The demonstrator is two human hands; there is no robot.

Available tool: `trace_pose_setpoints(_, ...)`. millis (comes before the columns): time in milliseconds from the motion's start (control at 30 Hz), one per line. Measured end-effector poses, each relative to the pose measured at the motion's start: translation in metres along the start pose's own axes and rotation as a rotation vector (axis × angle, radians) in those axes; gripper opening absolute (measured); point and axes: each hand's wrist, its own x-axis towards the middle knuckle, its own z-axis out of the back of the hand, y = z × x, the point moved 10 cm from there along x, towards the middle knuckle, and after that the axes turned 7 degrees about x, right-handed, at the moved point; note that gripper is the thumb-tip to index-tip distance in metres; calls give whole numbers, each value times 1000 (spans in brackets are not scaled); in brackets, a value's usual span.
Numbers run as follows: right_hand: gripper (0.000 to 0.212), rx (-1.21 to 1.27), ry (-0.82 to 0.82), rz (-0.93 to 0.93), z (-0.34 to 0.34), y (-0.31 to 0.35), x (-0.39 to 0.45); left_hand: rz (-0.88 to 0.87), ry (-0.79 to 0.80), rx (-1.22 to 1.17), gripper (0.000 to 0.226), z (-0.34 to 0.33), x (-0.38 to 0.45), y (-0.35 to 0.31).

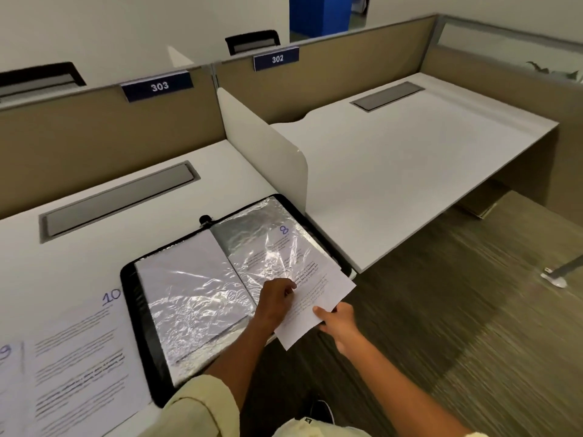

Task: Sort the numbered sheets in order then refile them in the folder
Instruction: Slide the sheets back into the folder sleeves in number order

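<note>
1. Left hand (277, 298): fingers curled, pinching the near edge of the plastic sleeve (277, 253) on the folder's right page, just where sheet 8 enters.
2. Right hand (336, 320): thumb on top, fingers beneath, gripping the near corner of sheet 8 (315, 298); sheet tilted, far part already under the crinkled sleeve, near part sticking out past the desk edge.
3. Black folder (138, 313): lying open on the desk (94, 247), both pages shiny clear pockets, right page close against the white divider panel (268, 146), which hems that side in.
4. Left of the folder: sheet 10 (82, 351) flat on the desk, touching or just beside the folder's edge; further left, sheet 9 (8, 373), mostly cut off by the frame.
5. Behind the folder: grey cable flap (120, 197) set into the desk, then the tan partition with label 303 (157, 86).
6. Beyond the divider: neighbouring desk (426, 159) under label 302 (277, 59).
</note>
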Motion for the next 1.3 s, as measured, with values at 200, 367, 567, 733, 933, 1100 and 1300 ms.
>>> trace_pose_setpoints(200,27,-39,-53,24,-13,1,14,65,-7,5,20,3,-6,0)
trace_pose_setpoints(367,27,-205,-106,130,-36,22,21,47,-13,26,16,10,-9,-7)
trace_pose_setpoints(567,24,-197,-5,144,-45,24,22,54,-37,12,18,14,-8,-7)
trace_pose_setpoints(733,24,-179,77,134,-48,25,19,43,-59,7,16,15,-7,-9)
trace_pose_setpoints(933,9,-338,18,172,-59,36,33,83,-94,-31,19,19,-9,-6)
trace_pose_setpoints(1100,12,-489,24,222,-75,52,40,97,-120,-46,17,23,-12,-9)
trace_pose_setpoints(1300,11,-383,57,167,-87,54,43,104,-140,-58,18,27,-17,-7)
